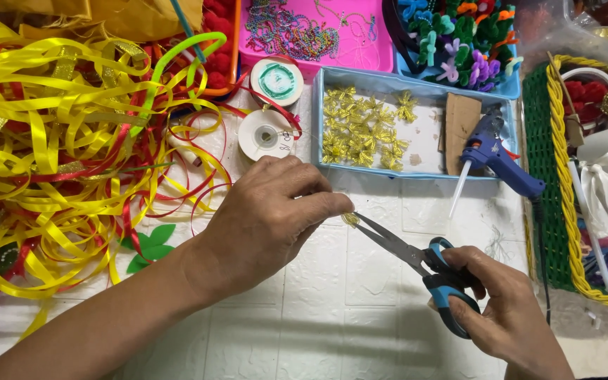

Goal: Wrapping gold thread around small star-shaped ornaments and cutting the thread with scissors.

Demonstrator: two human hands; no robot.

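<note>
Right hand: the right hand (504, 309) at 5 o'clock has its grip closed through the blue-and-black plastic handles of a pair of steel scissors (416, 259); its wrist is cut off by the bottom edge.
Scissors: blades are open narrowly, tips pointing to 10 o'clock and meeting a small gold foil piece (350, 219).
Left hand: the left hand (265, 218) at centre has its grip pinched narrow on the gold piece; the fingertips hide most of it, so its shape is hard to make out.
Surface: the white brick-patterned surface (332, 317) has open room at 6 o'clock, between the two forearms.
Ribbons: a loose heap of yellow and red ribbon strips (51, 162) fills 9 o'clock, running off the left edge; green paper leaves (150, 246) lie at its rim.
Spools: two round white spools (267, 134) sit at 11 o'clock, just beyond the left hand.
Tray: a light-blue shallow tray (318, 119) at 12 o'clock holds small gold foil bows (360, 130) and a brown card piece (460, 127).
Glue gun: a blue hot-glue gun (497, 158) lies over the tray's right corner at 1 o'clock.
Basket: a green-and-yellow woven basket (561, 141) at 3 o'clock is cut off at the right; its contents are hard to tell.
Far edge: a pink tray of bead chains (304, 32) and coloured pipe-cleaner flowers (459, 35) are cropped at the top.
</note>
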